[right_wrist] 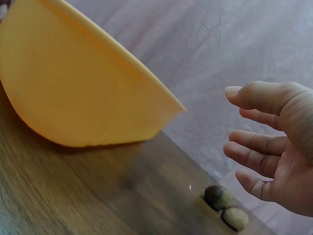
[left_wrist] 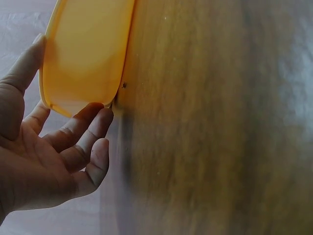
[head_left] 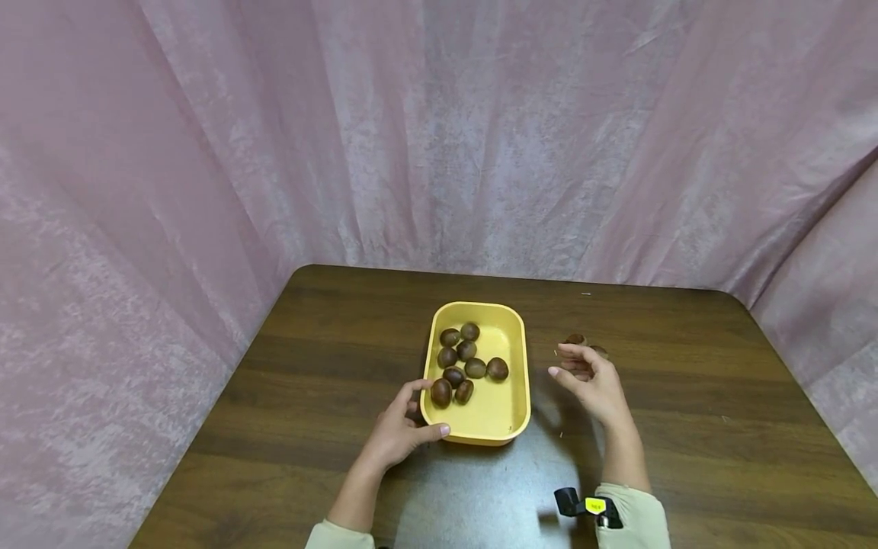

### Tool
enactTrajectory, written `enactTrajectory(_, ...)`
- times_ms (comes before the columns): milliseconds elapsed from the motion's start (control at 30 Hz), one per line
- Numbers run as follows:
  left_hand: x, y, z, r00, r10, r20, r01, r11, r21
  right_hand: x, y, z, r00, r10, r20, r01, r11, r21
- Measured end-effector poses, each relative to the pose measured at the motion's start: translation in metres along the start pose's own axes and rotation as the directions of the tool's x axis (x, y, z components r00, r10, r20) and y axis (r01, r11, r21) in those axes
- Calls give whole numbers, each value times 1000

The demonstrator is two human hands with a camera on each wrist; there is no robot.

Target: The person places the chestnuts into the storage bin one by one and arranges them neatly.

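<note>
A yellow plastic tub [head_left: 490, 415] sits on the table with several brown chestnuts [head_left: 475, 368] inside, mostly toward its left side. My left hand [head_left: 396, 436] grips the tub's near left corner, thumb at the front rim and fingers along the left wall. To the right of the tub, my right hand [head_left: 598, 387] is held above the table, fingers loosely bent and nothing between them. Just beyond it lie two chestnuts [head_left: 575, 338], partly covered by the hand in the head view. The right wrist view shows this pair [right_wrist: 235, 218] side by side below the fingers.
The dark wooden table [head_left: 329, 366] has rounded far corners. Pink curtains [head_left: 480, 137] hang around its back and sides. Small pale scraps [head_left: 586, 293] lie on the wood. A black wrist device with a yellow label [head_left: 595, 506] is on my right forearm.
</note>
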State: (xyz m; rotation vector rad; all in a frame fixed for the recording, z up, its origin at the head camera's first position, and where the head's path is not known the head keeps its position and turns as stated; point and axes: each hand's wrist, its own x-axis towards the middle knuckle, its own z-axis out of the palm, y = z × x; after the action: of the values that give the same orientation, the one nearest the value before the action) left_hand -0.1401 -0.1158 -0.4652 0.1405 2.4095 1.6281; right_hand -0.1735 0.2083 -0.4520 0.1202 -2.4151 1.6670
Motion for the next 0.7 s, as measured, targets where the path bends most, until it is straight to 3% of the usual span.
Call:
enactTrajectory(433, -1, 1, 0, 1000, -1, 2, 1, 1000, 4, -6, 22, -20, 984, 58, -166, -55, 998, 27)
enactTrajectory(700, -1, 1, 1, 1000, -10, -1, 10, 1000, 6, -5, 35, -32, 951, 130, -282, -138, 990, -8)
